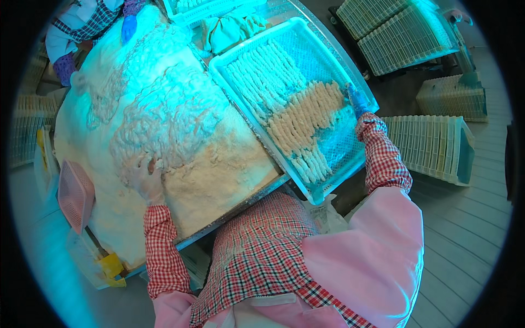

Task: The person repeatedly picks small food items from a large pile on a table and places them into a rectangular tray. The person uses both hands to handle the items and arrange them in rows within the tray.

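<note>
My left hand [148, 177], in a whitish powder-dusted glove, reaches into a heap of wet-looking, flour-coated strips [164, 119] on the powder-covered table [213, 197]. Its fingertips are partly buried, so whether they grip a strip is unclear. At the right corner of a blue-lit plastic mesh tray [262, 43], my right hand [357, 100] wears a blue glove. It is close to the ends of the coated strips [303, 108] laid side by side in rows. Its fingers are too small and shaded to show a grip.
A pink perforated basket [76, 192] is at the table's left edge. Beyond the tray are a bunched cloth [229, 33] and another tray [213, 12]. Stacked trays [426, 147] stand on the floor at right. A co-worker's blue-gloved hand [129, 28] is over the table's far side.
</note>
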